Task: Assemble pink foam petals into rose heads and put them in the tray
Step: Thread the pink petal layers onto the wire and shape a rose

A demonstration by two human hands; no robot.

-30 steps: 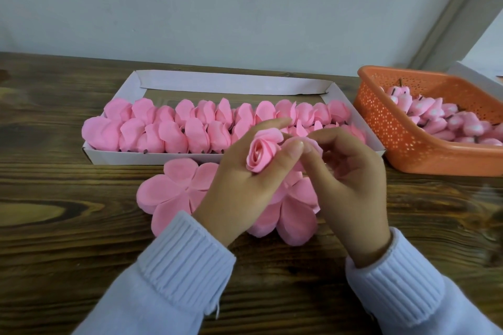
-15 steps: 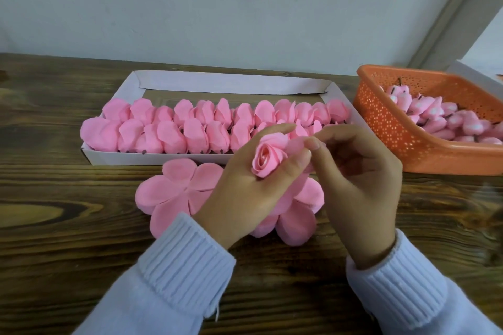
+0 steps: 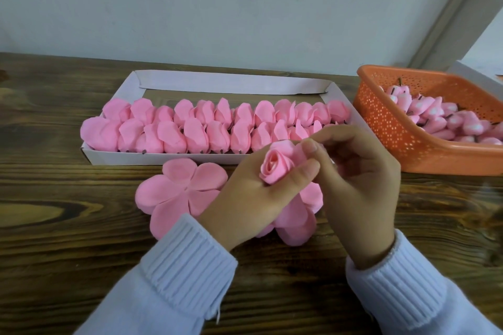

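Note:
My left hand (image 3: pixel 253 198) grips a half-made pink foam rose head (image 3: pixel 277 164), its bud pointing up between thumb and forefinger. My right hand (image 3: pixel 359 179) curls beside it, thumb and fingertips pinching an outer petal against the bud. Loose outer petals (image 3: pixel 298 219) of the same piece hang below my hands. A flat five-petal foam flower (image 3: pixel 181 187) lies on the table to the left. Behind it the white cardboard tray (image 3: pixel 231 81) holds two rows of finished rose heads (image 3: pixel 196 125).
An orange perforated basket (image 3: pixel 394 128) at the right holds several pink buds with dark stems. A white box corner (image 3: pixel 473 73) shows behind it. The wooden table (image 3: pixel 68 226) runs to a pale wall at the back.
The rose head has turned slightly in my left hand and sits a little lower. My right fingers have shifted along its outer petal, staying pressed to the bud.

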